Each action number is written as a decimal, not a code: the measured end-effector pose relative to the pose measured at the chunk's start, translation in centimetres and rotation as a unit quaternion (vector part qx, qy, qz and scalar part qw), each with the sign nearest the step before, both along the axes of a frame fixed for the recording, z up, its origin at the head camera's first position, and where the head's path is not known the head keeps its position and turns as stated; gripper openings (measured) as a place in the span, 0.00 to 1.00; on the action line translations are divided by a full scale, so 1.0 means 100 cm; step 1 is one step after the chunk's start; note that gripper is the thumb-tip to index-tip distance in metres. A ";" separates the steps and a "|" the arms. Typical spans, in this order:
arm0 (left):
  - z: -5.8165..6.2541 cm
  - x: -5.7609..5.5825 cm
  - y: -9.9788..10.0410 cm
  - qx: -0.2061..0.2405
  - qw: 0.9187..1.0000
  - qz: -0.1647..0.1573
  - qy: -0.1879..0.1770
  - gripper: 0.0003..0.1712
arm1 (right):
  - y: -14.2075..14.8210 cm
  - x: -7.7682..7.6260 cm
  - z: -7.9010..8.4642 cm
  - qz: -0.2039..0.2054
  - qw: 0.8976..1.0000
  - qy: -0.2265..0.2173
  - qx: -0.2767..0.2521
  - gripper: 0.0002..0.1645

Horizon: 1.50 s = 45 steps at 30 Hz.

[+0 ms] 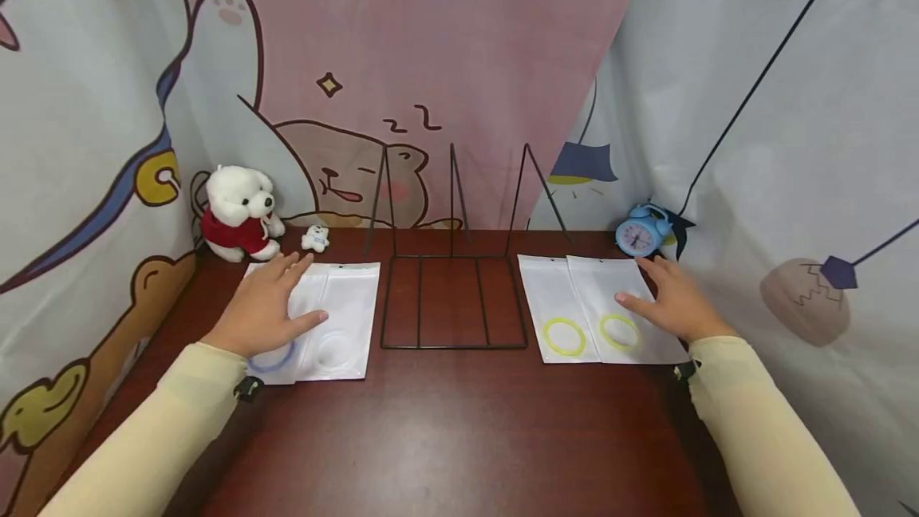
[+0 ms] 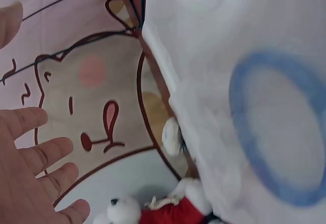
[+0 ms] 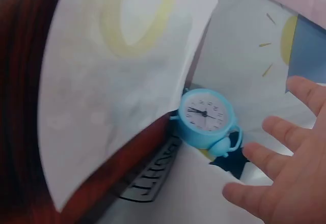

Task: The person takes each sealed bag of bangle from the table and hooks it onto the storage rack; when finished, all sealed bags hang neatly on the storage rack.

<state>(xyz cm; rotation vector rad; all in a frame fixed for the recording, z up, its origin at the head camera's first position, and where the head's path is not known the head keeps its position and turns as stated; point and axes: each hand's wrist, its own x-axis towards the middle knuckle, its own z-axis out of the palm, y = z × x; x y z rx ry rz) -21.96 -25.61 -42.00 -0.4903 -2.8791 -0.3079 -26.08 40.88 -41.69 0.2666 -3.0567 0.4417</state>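
My left hand (image 1: pixel 260 306) has its fingers spread over two flat white pouches (image 1: pixel 353 286) on the left of the table. One shows a blue ring (image 1: pixel 276 360) and the other a whitish ring (image 1: pixel 333 349). Over on the right, my right hand (image 1: pixel 675 303) is spread above the far pouch of another white pair (image 1: pixel 546 282), each marked with a yellow ring (image 1: pixel 564 337). In the left wrist view the fingers (image 2: pixel 48 155) are loosely extended and hold nothing. The right wrist view shows parted fingers (image 3: pixel 275 163) holding nothing, near a light-blue alarm clock (image 3: pixel 206 114).
Between the pouch pairs stands a black wire rack (image 1: pixel 454 348) with upright pointed dividers at its back. A white plush dog in a red top (image 1: pixel 240 222) and a tiny white plush (image 1: pixel 315 238) sit at the back left. Printed cloth (image 1: pixel 488 62) hangs behind the brown table (image 1: pixel 459 437).
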 end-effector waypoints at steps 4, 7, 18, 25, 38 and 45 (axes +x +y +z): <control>-0.008 -0.002 0.009 0.020 0.999 -0.027 -0.004 0.55 | 0.003 0.000 -0.011 -0.001 0.999 -0.020 -0.036 0.60; -0.015 -0.005 0.016 0.037 0.998 -0.044 -0.007 0.53 | 0.004 -0.001 -0.018 -0.004 0.998 -0.025 -0.050 0.58; -0.037 -0.014 0.040 0.071 0.995 -0.064 -0.016 0.51 | 0.010 0.000 -0.035 -0.049 0.995 -0.049 -0.070 0.58; -0.043 -0.017 0.057 0.077 0.994 -0.065 -0.048 0.49 | 0.019 0.006 -0.041 -0.098 0.986 -0.067 -0.119 0.58; -0.049 -0.021 0.080 0.081 0.989 -0.079 -0.101 0.48 | 0.040 0.015 -0.051 -0.123 0.982 -0.106 -0.091 0.54; -0.052 -0.027 0.084 0.083 0.986 -0.087 -0.116 0.50 | 0.045 0.018 -0.050 -0.140 0.974 -0.155 -0.084 0.58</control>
